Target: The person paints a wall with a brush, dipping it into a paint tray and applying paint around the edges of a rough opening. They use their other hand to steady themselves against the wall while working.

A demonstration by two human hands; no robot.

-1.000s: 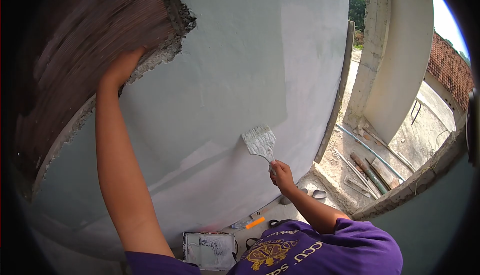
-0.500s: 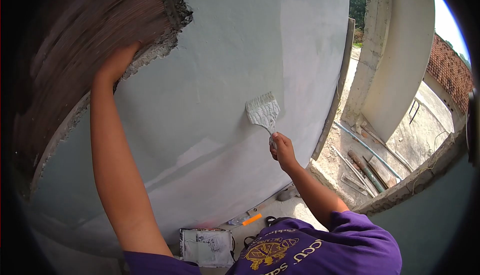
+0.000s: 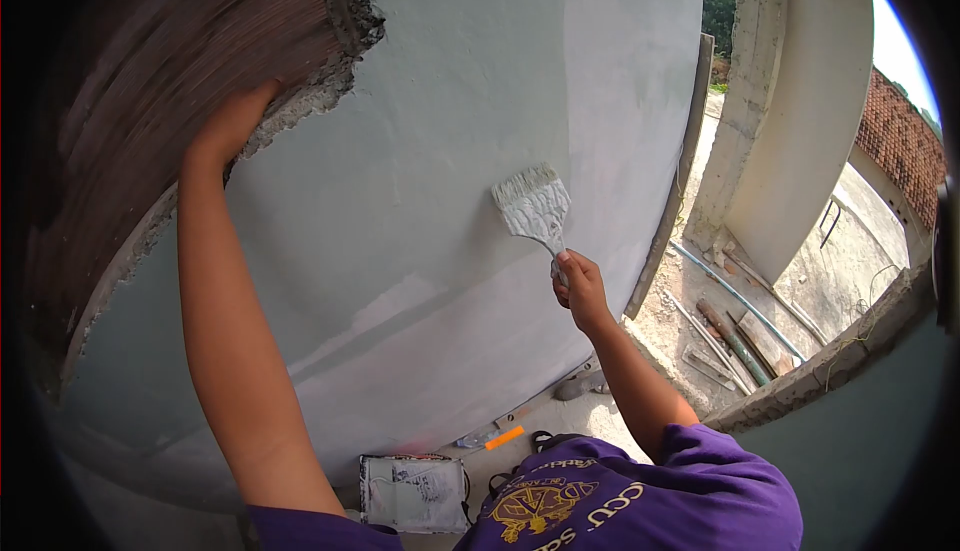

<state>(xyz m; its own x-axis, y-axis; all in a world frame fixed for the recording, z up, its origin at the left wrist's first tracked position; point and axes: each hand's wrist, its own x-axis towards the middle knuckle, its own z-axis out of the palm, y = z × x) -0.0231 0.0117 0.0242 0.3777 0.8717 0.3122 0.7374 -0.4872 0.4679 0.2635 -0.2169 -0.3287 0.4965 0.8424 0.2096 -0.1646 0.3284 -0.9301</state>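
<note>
A wide, paint-coated brush [image 3: 535,206] is held by its handle in my right hand [image 3: 582,291], its bristles up against the pale green-grey wall [image 3: 440,151]. The wall has a darker painted area and a lighter area to the right and below. My left hand [image 3: 238,123] reaches up to the rough broken edge beside the brown ridged surface [image 3: 190,41]; its fingers are mostly hidden behind that edge.
A paint-smeared tray [image 3: 415,493] stands on the ground below, near an orange strip [image 3: 505,438]. To the right are a concrete column [image 3: 740,101], a blue pipe [image 3: 735,296], loose rods and a low wall edge [image 3: 830,351].
My right hand and the brush have moved slightly up and to the right, and the brush is tilted a little differently. My left hand has stayed in place.
</note>
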